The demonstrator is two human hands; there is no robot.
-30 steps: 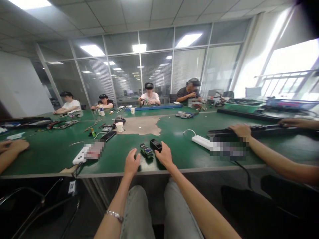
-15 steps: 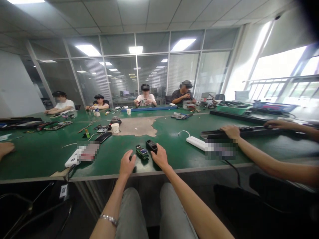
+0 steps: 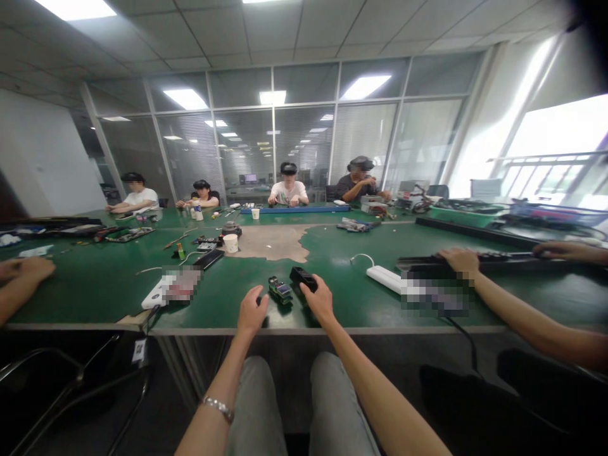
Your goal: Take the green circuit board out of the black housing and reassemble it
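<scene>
A small circuit module with a lit display (image 3: 280, 290) lies on the green mat (image 3: 109, 291), close to the near table edge. To its right is a black rectangular box (image 3: 303, 278), and my right hand (image 3: 319, 300) has its fingertips on the box's near end. My left hand (image 3: 251, 311) rests just left of the module and below it, fingers loosely curled, with nothing visible in them. The two hands stand apart, with the module between them. The underside of the box is hidden.
A co-worker's hands (image 3: 458, 258) lie on a long black strip (image 3: 479, 258) at right, beside a white power strip (image 3: 382, 279). Another person's hand (image 3: 26, 270) lies at far left. Ahead stand a paper cup (image 3: 230, 243) and a black flat device (image 3: 209, 258). Several seated people work further along.
The whole view has shifted as my head moved. The black box now sits slightly further right of the module, staying with my right hand.
</scene>
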